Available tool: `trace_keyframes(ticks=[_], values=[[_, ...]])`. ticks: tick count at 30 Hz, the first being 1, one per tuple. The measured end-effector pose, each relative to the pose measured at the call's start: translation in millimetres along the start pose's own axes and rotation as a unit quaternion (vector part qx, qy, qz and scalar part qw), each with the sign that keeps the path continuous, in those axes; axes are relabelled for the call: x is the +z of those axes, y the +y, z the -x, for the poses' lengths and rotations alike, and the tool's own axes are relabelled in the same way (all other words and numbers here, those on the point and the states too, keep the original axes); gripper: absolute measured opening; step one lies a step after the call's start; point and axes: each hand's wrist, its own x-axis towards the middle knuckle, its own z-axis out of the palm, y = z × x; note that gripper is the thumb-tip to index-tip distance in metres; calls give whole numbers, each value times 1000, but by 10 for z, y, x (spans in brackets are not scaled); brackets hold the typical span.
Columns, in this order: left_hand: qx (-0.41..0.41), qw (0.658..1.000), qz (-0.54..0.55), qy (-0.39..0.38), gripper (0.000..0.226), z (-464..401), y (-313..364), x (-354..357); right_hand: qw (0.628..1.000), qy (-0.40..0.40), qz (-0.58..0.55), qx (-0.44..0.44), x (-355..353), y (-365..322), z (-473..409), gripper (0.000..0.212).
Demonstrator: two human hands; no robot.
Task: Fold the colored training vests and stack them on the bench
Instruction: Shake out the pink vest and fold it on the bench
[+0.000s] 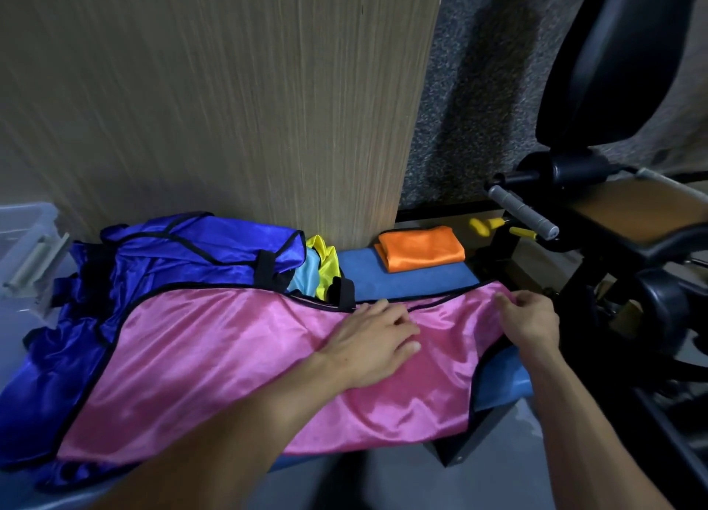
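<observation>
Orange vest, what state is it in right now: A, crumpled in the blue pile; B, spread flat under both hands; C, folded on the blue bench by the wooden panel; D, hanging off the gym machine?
C: the orange vest lies folded on the bench, while the hands work on the pink vest.

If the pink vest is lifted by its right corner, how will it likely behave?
The pink vest is probably floppy: it lies in soft wrinkles and sags over the front of the blue bench. Its glossy sheen suggests slippery cloth, so it may slide unless the left hand presses it flat. It looks thin, likely light, where the right hand pinches its edge.
</observation>
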Motion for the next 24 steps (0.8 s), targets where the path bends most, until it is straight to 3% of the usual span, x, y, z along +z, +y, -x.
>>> trace_keyframes(ticks=[3, 10, 12, 16, 20, 24], values=[[-11, 999, -47, 10, 46, 24, -72, 119, 1000, 4, 13, 10, -12, 97, -103, 16], [-30, 994, -1, -102, 63, 0, -189, 184, 999, -16, 37, 27, 28, 112, -213, 17], [-17, 997, -3, -73, 61, -24, -220, 147, 999, -18, 30, 31, 19, 114, -221, 17], [48, 992, -70, 95, 35, 23, -190, 106, 999, -14, 0, 29, -42, 68, -180, 17], [69, 991, -18, 117, 26, 234, -152, -173, 1000, -4, -27, 5, -127, -151, -70, 13], [-6, 993, 3, 119, 22, 711, -288, -704, 997, -27, -60, -44, -182, -518, 159, 15]])
